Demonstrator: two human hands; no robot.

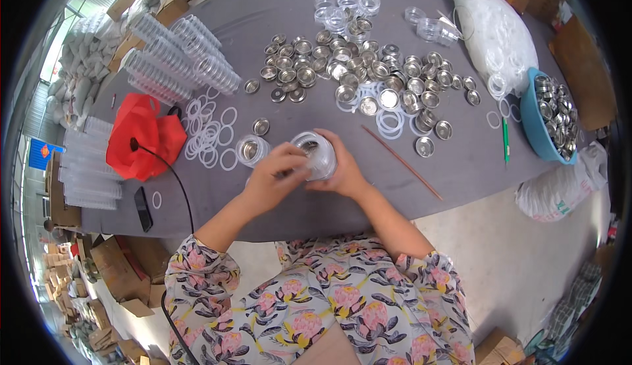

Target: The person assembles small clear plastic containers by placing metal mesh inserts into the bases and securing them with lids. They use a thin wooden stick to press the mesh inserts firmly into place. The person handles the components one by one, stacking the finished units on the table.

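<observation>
- Fingers of the left hand (272,179) bunched at the mouth of the clear stack (322,159), pinching or not I cannot tell
- Right hand (345,171) clamped around that stack, over the grey table (299,215)
- Metal cups (342,54) scattered beyond
- Clear jars (336,19) behind those cups

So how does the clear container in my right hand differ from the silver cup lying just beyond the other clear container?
The clear container is see-through, while the silver cup is shiny and opaque. The container looks larger and deeper; the cup is small and shallow. Your right hand grips the container, whereas the cup rests untouched on the grey table. Both are round.
</observation>
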